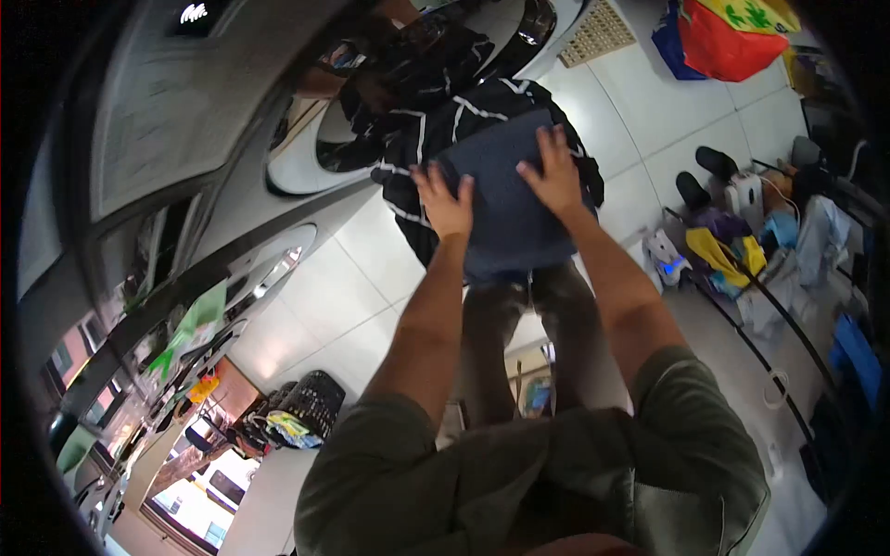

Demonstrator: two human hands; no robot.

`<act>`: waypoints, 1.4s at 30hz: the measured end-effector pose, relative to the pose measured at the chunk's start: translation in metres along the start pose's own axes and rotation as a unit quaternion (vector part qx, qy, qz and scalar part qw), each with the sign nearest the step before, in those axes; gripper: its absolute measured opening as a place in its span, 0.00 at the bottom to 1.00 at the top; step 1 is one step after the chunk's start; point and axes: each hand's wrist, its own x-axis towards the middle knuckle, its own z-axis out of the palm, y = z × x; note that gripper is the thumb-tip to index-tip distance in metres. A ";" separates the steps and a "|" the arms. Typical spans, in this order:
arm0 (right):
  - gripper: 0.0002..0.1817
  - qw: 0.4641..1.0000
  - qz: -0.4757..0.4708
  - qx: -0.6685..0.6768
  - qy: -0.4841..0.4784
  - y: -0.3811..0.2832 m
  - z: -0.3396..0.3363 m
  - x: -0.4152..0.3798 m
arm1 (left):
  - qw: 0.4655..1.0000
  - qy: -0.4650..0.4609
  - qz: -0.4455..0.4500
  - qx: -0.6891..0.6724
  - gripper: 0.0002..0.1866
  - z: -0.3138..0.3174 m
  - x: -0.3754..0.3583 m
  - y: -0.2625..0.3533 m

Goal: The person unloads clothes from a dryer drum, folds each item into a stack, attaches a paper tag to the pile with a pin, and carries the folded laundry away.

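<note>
A dark blue folded cloth lies on top of a black fabric bundle with white lines, in front of my body. My left hand rests on the cloth's left side with its fingers spread. On the right side of the same cloth lies my right hand, its fingers also apart. Neither hand is closed round anything. What holds up the bundle is hidden beneath it.
A dark glossy appliance with a round door stands at the upper left. Black baskets sit lower left. Red and yellow bags lie upper right. Bags, cloths and black rails crowd the right.
</note>
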 end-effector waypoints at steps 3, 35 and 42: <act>0.40 0.972 0.220 0.077 -0.002 -0.004 -0.050 -0.013 | 0.979 0.004 -0.196 -0.052 0.42 -0.042 0.006 0.012; 0.11 0.872 -0.419 0.251 0.029 -0.661 -0.534 0.081 | 0.739 0.188 0.360 -0.537 0.23 -0.727 0.246 0.545; 0.23 0.864 -0.364 -0.336 -0.090 -0.801 -0.409 0.300 | 0.693 0.074 0.294 -0.654 0.24 -0.726 0.246 0.510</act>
